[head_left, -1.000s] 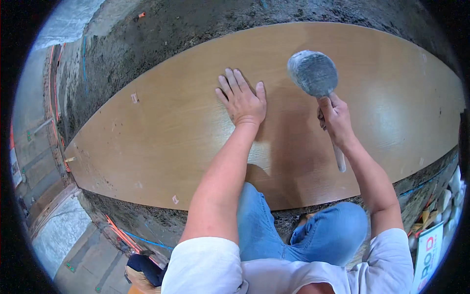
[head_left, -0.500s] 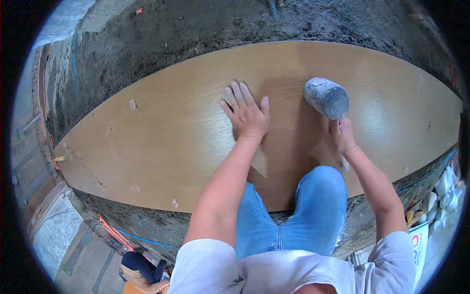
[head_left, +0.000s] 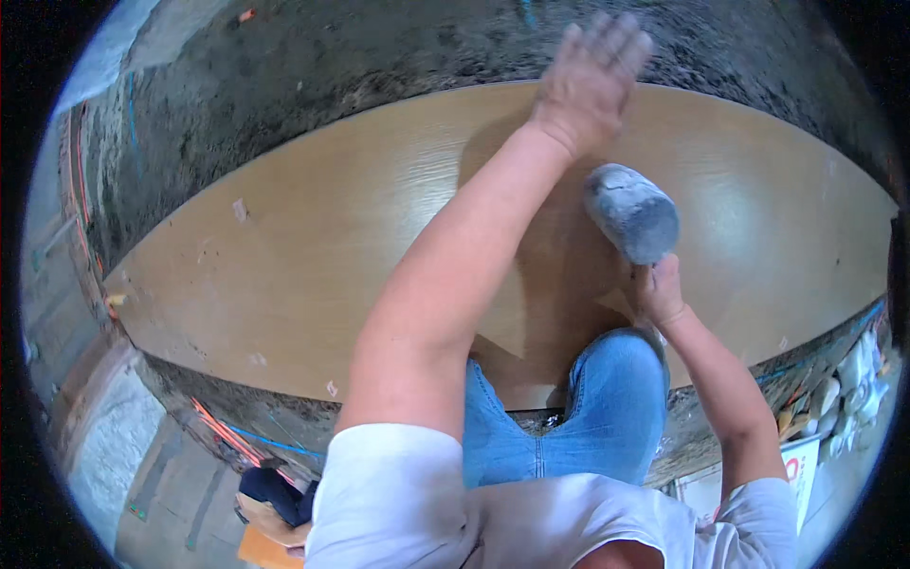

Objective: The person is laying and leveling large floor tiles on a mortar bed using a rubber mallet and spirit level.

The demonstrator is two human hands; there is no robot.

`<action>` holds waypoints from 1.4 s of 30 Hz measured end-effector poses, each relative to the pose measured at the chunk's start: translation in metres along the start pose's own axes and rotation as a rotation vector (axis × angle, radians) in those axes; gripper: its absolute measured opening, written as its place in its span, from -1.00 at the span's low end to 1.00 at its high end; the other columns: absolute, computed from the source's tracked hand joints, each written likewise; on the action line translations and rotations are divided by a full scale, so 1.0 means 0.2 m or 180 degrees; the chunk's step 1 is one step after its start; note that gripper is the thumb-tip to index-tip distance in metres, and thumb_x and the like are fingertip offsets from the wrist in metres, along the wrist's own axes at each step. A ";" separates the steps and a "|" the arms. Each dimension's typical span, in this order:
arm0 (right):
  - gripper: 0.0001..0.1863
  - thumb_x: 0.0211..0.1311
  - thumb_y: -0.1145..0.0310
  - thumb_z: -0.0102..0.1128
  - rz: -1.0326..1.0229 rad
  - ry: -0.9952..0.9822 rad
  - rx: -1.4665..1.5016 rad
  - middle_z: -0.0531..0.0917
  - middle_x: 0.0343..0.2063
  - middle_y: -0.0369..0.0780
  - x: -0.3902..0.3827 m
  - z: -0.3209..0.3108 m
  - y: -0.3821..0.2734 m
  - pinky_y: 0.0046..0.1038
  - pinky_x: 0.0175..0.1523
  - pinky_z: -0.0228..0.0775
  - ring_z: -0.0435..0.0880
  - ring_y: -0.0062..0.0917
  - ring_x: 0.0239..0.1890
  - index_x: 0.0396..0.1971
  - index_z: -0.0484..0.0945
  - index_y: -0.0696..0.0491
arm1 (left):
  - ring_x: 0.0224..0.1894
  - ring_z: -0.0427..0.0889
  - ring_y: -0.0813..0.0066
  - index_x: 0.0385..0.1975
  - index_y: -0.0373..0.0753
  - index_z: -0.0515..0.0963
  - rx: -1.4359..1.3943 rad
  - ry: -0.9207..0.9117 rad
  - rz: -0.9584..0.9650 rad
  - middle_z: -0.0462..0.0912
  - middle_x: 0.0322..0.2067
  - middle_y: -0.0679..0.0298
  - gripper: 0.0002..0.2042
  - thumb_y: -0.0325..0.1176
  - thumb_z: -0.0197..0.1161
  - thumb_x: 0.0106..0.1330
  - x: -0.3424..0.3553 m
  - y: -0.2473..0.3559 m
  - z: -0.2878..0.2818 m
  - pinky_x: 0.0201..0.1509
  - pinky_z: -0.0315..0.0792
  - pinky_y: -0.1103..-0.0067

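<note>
A large, smooth tan panel (head_left: 351, 256) with a faint sheen lies in front of me, its outline bent by the lens. My left hand (head_left: 590, 90) is raised at the panel's far edge, slightly blurred, fingers stretched out and holding nothing. In my right hand (head_left: 661, 287) is the handle of a mallet, gripped close below the head. The thick grey mallet head (head_left: 633, 213) is held over the panel, right of the middle; whether it touches the surface I cannot tell. My jeans-clad knees (head_left: 621, 370) are at the near edge.
Rough dark grey mortar (head_left: 284, 90) borders the panel's far side. Orange pipes (head_left: 223, 431) and a blue pipe (head_left: 275, 441) run at the near left. Another person (head_left: 270, 503) is at the lower left. Several pale bags (head_left: 853, 379) lie at the right.
My left hand has lifted off the middle of the panel and reached forward and right to the far edge. The mallet and my right hand have shifted slightly nearer to me.
</note>
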State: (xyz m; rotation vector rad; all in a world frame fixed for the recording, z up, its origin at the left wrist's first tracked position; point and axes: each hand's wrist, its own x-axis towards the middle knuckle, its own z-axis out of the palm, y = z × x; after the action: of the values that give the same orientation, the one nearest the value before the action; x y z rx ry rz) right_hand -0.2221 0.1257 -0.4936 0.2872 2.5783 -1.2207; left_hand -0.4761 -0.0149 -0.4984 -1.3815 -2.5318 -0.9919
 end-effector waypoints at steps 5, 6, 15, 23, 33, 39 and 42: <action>-0.80 0.15 0.42 0.00 0.0494 -0.0295 -0.0103 0.58 -0.46 0.12 0.01 0.03 0.02 -0.04 -0.30 0.45 0.57 0.09 -0.38 -0.21 0.43 0.11 | 0.27 0.32 0.15 0.15 -0.17 0.41 0.0115 0.0033 0.0192 0.37 0.22 0.17 -0.49 -0.48 0.18 0.11 0.02 0.02 0.08 0.32 0.20 0.25; -0.79 0.18 0.40 0.02 0.0415 -0.0177 -0.0029 0.57 -0.51 0.11 0.04 0.07 -0.06 -0.02 -0.33 0.45 0.57 0.09 -0.42 -0.18 0.38 0.08 | 0.29 0.30 0.18 0.16 -0.16 0.40 0.0118 -0.0275 0.0244 0.35 0.24 0.19 -0.50 -0.46 0.19 0.14 -0.08 -0.03 0.08 0.33 0.20 0.25; -0.76 0.25 0.21 0.02 0.0291 0.0097 0.0618 0.60 -0.51 0.08 0.06 -0.03 -0.11 -0.01 -0.28 0.44 0.59 0.05 -0.41 -0.22 0.44 0.07 | 0.39 0.11 0.22 0.27 -0.16 0.23 0.1035 -0.1026 0.0218 0.23 0.31 0.23 -0.47 -0.15 0.05 0.32 -0.09 0.02 0.17 0.44 -0.10 0.18; -0.59 0.34 0.11 -0.05 0.1039 0.1190 0.1467 0.59 -0.36 0.16 -0.04 -0.51 -0.03 -0.08 -0.22 0.44 0.59 0.07 -0.31 -0.02 0.47 0.13 | 0.41 0.02 0.10 0.29 -0.23 0.16 0.1164 -0.1224 0.0187 0.18 0.33 0.17 -0.48 -0.18 -0.06 0.36 -0.11 0.06 0.14 0.43 -0.24 0.10; -0.50 0.35 -0.05 -0.03 0.2070 0.2628 0.2447 0.42 -0.72 -0.37 -0.21 -0.76 0.38 -0.58 -0.66 0.23 0.36 -0.73 -0.74 -0.07 0.50 0.13 | 0.41 0.02 0.07 0.29 -0.24 0.15 0.1365 -0.1326 0.0171 0.19 0.33 0.14 -0.48 -0.15 -0.10 0.38 -0.10 0.04 0.14 0.42 -0.24 0.07; -0.51 0.34 -0.07 -0.06 0.2195 0.2498 0.2456 0.40 -0.73 -0.37 -0.28 -0.83 0.49 -0.57 -0.68 0.20 0.35 -0.71 -0.76 -0.10 0.46 0.10 | 0.41 0.03 0.07 0.28 -0.25 0.16 0.1364 -0.1318 0.0205 0.18 0.33 0.15 -0.48 -0.14 -0.10 0.38 -0.11 0.03 0.14 0.43 -0.24 0.07; -0.52 0.35 -0.06 -0.07 0.2068 0.2627 0.2535 0.42 -0.73 -0.35 -0.31 -0.73 0.62 -0.55 -0.67 0.21 0.36 -0.69 -0.76 -0.09 0.45 0.10 | 0.41 0.02 0.07 0.29 -0.24 0.15 0.1357 -0.1336 0.0195 0.16 0.34 0.14 -0.47 -0.15 -0.09 0.37 -0.11 0.02 0.13 0.43 -0.23 0.07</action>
State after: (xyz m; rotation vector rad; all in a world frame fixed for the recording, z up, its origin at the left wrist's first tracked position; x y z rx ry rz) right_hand -0.1501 0.3141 -0.4742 1.9383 1.9768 -2.0217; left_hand -0.4546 -0.0131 -0.5250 -1.6411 -2.7292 -0.1318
